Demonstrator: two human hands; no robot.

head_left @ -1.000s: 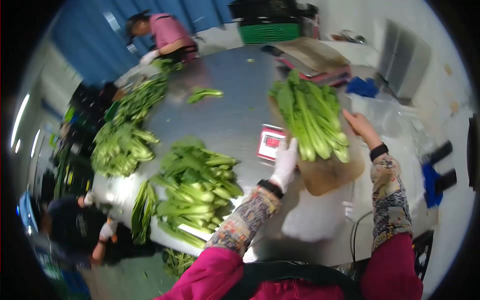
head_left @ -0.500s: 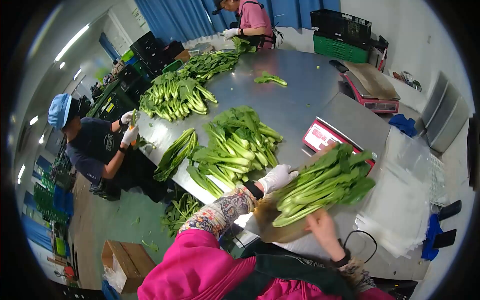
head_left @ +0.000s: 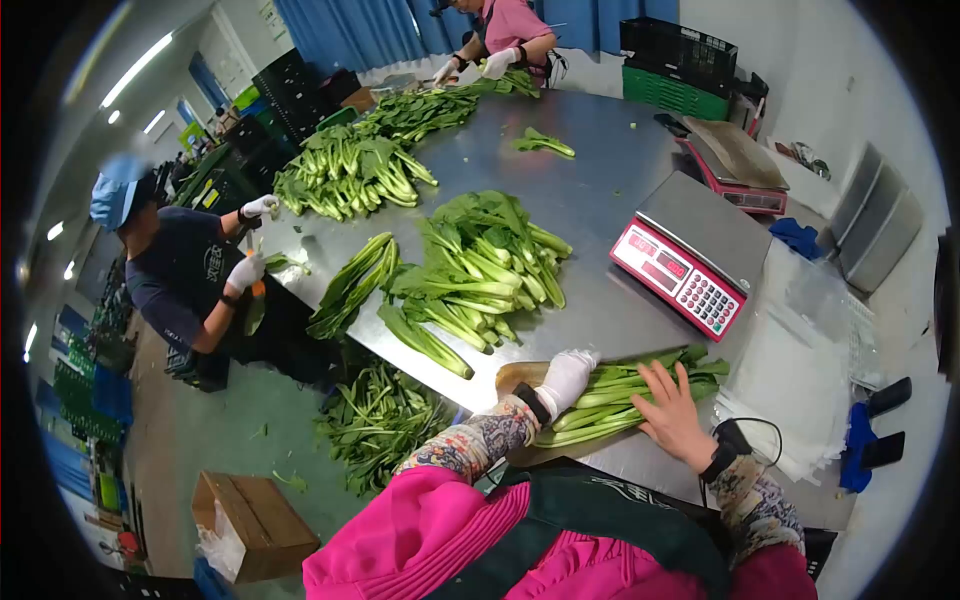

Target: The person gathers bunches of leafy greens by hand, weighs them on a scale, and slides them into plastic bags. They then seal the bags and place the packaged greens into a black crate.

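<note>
A bunch of leafy greens with long pale stems (head_left: 610, 398) lies at the table's near edge in front of me. Under it is a brown, curved, tray-like piece (head_left: 514, 377), mostly hidden. My left hand (head_left: 567, 382), in a white glove, is closed over the upper left side of the bunch, its fingertips partly hidden. On the right part of the bunch, my bare right hand (head_left: 677, 412) rests with fingers spread. Just beyond them stands a red-framed digital scale (head_left: 680, 275) with lit displays and a bare plate. A larger pile of greens (head_left: 485, 265) lies to the left.
More greens (head_left: 350, 170) cover the table's far left side. A co-worker in a blue cap (head_left: 200, 280) stands left; another in pink (head_left: 515, 40) works at the far end. Clear plastic bags (head_left: 785, 370) lie right, near a second scale (head_left: 735, 165). A cardboard box (head_left: 255, 525) sits on the floor.
The bunch has come down from in front of the scale onto the near table edge, uncovering the scale's panel. My right hand has moved from beneath the stems to on top, fingers spreading.
</note>
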